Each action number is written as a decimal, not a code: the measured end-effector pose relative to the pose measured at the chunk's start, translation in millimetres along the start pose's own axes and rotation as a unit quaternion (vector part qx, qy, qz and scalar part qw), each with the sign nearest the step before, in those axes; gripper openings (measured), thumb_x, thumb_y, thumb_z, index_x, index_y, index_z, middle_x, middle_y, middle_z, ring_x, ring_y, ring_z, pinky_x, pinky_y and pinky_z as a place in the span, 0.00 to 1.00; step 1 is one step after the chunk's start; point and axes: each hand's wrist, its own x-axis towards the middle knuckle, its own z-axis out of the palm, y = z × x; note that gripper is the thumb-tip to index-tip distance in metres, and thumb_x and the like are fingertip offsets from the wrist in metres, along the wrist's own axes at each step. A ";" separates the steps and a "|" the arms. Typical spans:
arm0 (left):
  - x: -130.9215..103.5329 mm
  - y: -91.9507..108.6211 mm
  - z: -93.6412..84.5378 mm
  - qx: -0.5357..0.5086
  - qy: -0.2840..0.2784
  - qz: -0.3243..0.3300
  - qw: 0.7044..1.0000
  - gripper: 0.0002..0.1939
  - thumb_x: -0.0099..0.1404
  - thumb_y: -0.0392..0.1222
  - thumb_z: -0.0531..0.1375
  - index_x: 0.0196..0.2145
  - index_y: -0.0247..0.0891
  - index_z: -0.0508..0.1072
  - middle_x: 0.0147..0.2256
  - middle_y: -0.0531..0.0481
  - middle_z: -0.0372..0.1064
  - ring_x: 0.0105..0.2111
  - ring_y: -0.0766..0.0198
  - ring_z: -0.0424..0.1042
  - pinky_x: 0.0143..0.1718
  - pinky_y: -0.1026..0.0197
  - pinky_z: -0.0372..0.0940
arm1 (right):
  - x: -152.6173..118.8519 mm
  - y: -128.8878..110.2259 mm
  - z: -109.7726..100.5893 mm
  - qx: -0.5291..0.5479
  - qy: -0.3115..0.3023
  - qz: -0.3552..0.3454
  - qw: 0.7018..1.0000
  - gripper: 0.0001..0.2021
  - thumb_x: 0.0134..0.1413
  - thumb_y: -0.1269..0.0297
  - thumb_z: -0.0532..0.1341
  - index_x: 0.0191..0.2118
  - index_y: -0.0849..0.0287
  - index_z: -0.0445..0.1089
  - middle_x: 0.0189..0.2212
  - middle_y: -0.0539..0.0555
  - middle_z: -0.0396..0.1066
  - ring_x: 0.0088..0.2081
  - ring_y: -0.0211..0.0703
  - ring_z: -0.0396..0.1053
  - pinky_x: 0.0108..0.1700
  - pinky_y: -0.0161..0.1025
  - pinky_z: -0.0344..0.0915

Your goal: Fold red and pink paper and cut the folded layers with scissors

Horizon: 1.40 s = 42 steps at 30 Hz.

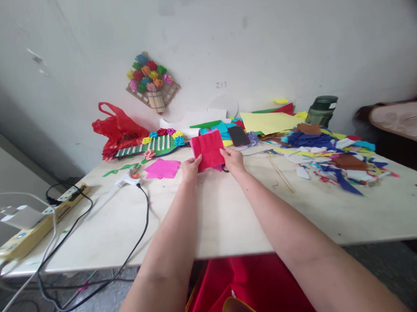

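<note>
Between my two hands a red square sheet (208, 150), paper or thin cloth, is held up above the table, with pink sheets showing behind its edges. My left hand (191, 167) pinches its lower left corner, thumb on the front. At its right edge my right hand (233, 160) grips it the same way. Left of my left hand, a small stack of pink squares (162, 168) lies flat. A white glue gun (127, 178) with a black cord rests farther left. Behind the sheet lies a dark phone (238, 136).
A power strip (40, 225) and cords occupy the left side. Behind are a red plastic bag (118, 128) and a green flower-trimmed craft piece (155, 145). Coloured scraps (334, 154), a wooden stick (279, 173) and a dark green bottle (321, 110) stand or lie rightward.
</note>
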 end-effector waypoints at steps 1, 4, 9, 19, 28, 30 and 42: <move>-0.3 0.9 0.5 0.011 0.013 0.002 1.000 0.17 0.43 0.49 0.68 0.21 0.34 0.69 0.18 0.52 0.66 0.17 0.70 0.64 0.17 0.68 0.59 | -0.5 -0.4 -0.7 -0.008 0.000 -0.002 1.000 0.20 0.50 0.53 0.55 0.14 0.55 0.54 0.13 0.49 0.56 0.23 0.41 0.59 0.26 0.36 0.56; -2.8 5.2 2.9 0.020 0.036 0.006 0.999 0.17 0.42 0.49 0.68 0.19 0.35 0.67 0.17 0.53 0.65 0.16 0.71 0.62 0.17 0.68 0.58 | -0.5 1.4 -0.6 -0.023 0.005 -0.001 1.000 0.19 0.51 0.54 0.56 0.14 0.56 0.59 0.13 0.49 0.59 0.25 0.43 0.63 0.27 0.36 0.58; -8.9 11.5 7.0 0.004 0.037 0.004 0.999 0.18 0.41 0.50 0.69 0.20 0.34 0.68 0.18 0.52 0.66 0.17 0.69 0.64 0.18 0.66 0.60 | 2.1 7.7 3.9 -0.010 0.032 -0.008 0.999 0.13 0.48 0.59 0.59 0.18 0.58 0.68 0.18 0.49 0.67 0.27 0.42 0.66 0.33 0.36 0.62; -7.6 8.3 6.8 -0.055 -0.003 0.005 0.998 0.19 0.47 0.54 0.64 0.25 0.33 0.70 0.21 0.51 0.67 0.23 0.65 0.69 0.27 0.61 0.66 | 1.3 6.1 7.2 0.076 0.060 0.050 0.994 0.14 0.48 0.56 0.58 0.29 0.61 0.76 0.18 0.49 0.67 0.22 0.41 0.67 0.26 0.35 0.63; -4.8 6.6 6.4 -0.101 -0.006 0.009 0.995 0.14 0.49 0.47 0.62 0.28 0.32 0.70 0.22 0.51 0.68 0.25 0.61 0.70 0.30 0.57 0.67 | -2.3 -1.9 6.2 0.146 0.050 0.116 0.981 0.14 0.46 0.58 0.59 0.33 0.62 0.76 0.21 0.49 0.67 0.19 0.39 0.66 0.17 0.35 0.64; -4.4 6.1 6.2 -0.114 -0.013 0.006 0.993 0.11 0.50 0.45 0.61 0.27 0.33 0.70 0.21 0.51 0.68 0.25 0.60 0.70 0.30 0.57 0.67 | -0.8 1.1 8.6 0.153 0.049 0.123 0.979 0.15 0.45 0.58 0.59 0.34 0.63 0.76 0.23 0.51 0.70 0.21 0.40 0.67 0.19 0.35 0.65; -5.7 16.1 7.4 -0.134 -0.038 -0.061 0.988 0.07 0.48 0.39 0.54 0.23 0.33 0.69 0.17 0.49 0.67 0.27 0.58 0.72 0.33 0.57 0.67 | 2.4 12.5 14.0 0.142 0.069 0.077 0.984 0.17 0.46 0.56 0.57 0.34 0.64 0.76 0.26 0.54 0.72 0.27 0.45 0.70 0.28 0.39 0.68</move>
